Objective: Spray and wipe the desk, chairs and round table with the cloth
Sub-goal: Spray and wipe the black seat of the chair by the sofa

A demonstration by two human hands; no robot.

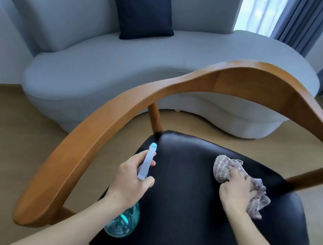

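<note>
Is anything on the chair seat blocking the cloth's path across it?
Nothing visible does. The right hand presses the cloth on the black seat; the left hand holds the spray bottle at the seat's left edge.

No readable text, label or number on anything here.
</note>
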